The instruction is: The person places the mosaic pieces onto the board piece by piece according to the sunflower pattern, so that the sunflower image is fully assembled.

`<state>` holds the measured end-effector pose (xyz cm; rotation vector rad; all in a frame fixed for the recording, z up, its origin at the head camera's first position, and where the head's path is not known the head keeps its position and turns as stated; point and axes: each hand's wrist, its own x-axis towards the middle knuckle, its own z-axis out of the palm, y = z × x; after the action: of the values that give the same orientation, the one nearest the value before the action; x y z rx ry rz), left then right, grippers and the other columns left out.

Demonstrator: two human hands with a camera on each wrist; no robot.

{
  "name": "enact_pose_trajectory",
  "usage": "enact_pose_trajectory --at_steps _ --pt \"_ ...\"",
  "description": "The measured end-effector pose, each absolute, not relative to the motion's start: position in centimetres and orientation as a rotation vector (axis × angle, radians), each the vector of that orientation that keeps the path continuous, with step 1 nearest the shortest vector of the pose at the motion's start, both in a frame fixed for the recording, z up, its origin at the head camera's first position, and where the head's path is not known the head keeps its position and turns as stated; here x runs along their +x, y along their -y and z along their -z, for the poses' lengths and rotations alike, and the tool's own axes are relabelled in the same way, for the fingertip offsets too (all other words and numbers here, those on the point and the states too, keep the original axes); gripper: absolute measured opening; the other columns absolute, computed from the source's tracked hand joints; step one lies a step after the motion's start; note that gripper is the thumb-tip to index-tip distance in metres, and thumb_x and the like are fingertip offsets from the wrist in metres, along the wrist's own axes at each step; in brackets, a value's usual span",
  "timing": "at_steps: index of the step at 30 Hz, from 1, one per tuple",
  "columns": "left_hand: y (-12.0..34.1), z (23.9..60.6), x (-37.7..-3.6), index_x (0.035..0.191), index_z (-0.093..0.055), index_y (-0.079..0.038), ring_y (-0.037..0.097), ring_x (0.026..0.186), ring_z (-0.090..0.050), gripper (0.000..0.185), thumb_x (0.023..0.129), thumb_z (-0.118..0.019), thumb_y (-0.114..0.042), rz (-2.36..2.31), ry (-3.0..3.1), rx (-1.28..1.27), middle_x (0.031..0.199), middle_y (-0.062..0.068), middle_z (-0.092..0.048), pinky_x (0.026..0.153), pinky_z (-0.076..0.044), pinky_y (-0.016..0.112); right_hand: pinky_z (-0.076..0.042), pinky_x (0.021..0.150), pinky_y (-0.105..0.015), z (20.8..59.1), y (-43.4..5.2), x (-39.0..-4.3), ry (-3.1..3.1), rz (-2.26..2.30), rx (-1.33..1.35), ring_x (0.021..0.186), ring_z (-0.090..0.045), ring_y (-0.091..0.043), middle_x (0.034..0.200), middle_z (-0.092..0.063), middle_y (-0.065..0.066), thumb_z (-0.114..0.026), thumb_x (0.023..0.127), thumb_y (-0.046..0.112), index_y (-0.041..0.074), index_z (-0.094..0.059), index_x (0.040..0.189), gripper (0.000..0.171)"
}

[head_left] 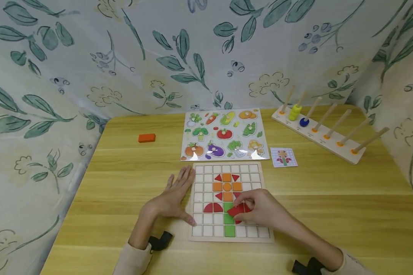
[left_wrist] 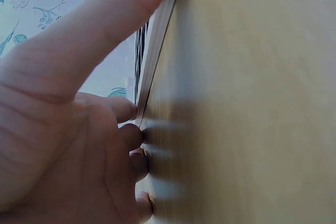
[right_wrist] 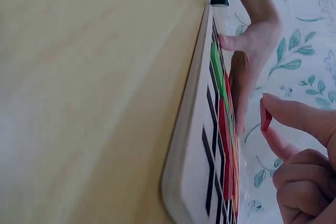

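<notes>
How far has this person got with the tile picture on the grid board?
Orange and red tiles already form a flower head on the grid board, with green tiles as a stem and a red half-round on its left. The right hand pinches a red piece over the matching right side; the left hand steadies the board.

Wide bare counter (head_left: 330,206) is seen to the right of the grid board (head_left: 206,229), and more on the left side. The far way is blocked just behind the board by the vegetable puzzle (head_left: 223,133) and a small card (head_left: 283,157). Farther right, the peg rack (head_left: 316,133) with tall slanted sticks stands in the way. A lone orange block (head_left: 147,138) lies far left. The board's left edge is taken up by the left hand (head_left: 172,198), and its near middle by the right hand (head_left: 261,208). Leafy cloth walls (head_left: 38,114) close in three sides.
</notes>
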<state>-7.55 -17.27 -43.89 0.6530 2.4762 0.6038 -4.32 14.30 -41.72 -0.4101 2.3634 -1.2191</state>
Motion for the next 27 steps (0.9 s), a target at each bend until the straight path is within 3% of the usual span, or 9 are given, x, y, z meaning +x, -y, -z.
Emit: enact_pose_trajectory --at_steps 8,16,22,27 --pt "17.2 43.8 -7.5 0.165 0.013 -0.010 0.030 0.161 0.019 0.154 0.064 -0.094 -0.056 -0.589 -2.478 0.637 0.172 0.009 0.025 0.129 0.010 0.060 -0.030 0.050 -0.019 42.8 -10.9 -3.9 -2.401 1.180 -0.483 0.051 -0.038 -0.003 0.055 -0.042 0.008 -0.095 0.072 0.023 0.018 -0.077 0.084 0.022" --pt "17.3 44.0 -7.6 0.165 0.012 -0.009 0.032 0.161 0.018 0.153 0.065 -0.094 -0.055 -0.589 -2.479 0.645 0.173 0.010 0.023 0.129 0.010 0.061 -0.028 0.050 -0.020 43.4 -9.6 -4.0 -2.462 1.097 -0.460 0.053 -0.039 -0.007 0.053 -0.040 0.008 -0.097 0.069 0.025 0.021 -0.074 0.077 0.025" --pt "17.3 44.1 -7.5 0.165 0.013 -0.009 0.031 0.161 0.019 0.153 0.065 -0.094 -0.056 -0.588 -2.477 0.644 0.172 0.009 0.024 0.129 0.010 0.060 -0.029 0.050 -0.021 43.6 -9.8 -4.3 -2.421 1.103 -0.490 0.053 -0.040 -0.007 0.054 -0.042 0.008 -0.097 0.069 0.029 0.021 -0.074 0.079 0.026" --pt "17.3 44.0 -7.5 0.165 0.014 -0.010 0.030 0.161 0.020 0.153 0.065 -0.093 -0.057 -0.575 -2.478 0.637 0.172 0.008 0.025 0.130 0.010 0.060 -0.028 0.050 -0.020 43.7 -10.3 -4.6 -2.322 1.165 -0.558 0.051 -0.037 -0.005 0.056 -0.041 0.008 -0.095 0.073 0.022 0.020 -0.077 0.085 0.022"
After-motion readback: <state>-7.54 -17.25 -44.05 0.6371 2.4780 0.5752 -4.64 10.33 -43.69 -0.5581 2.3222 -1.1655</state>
